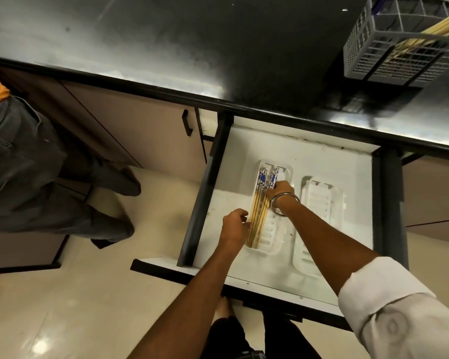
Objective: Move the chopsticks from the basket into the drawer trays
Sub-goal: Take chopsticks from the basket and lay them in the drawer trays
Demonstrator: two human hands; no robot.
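The white drawer point(309, 149) is pulled open below the dark counter. Two white slotted trays lie in it: the left tray point(270, 237) and the right tray point(319, 203). Several chopsticks point(258, 213) with blue patterned tops lie along the left side of the left tray. My right hand point(281, 191) rests on their upper part, fingers closed on the patterned ends. My left hand point(235, 224) touches their lower part from the left, fingers curled against them. The grey basket point(389, 55) stands on the counter at top right with more plain chopsticks point(436, 24) sticking out.
The black counter point(218, 47) runs across the top. Another person's legs in grey trousers point(36, 177) stand at the left beside the cabinets. A black cabinet handle point(186, 123) is left of the drawer. The cream floor tiles point(88, 294) lie below.
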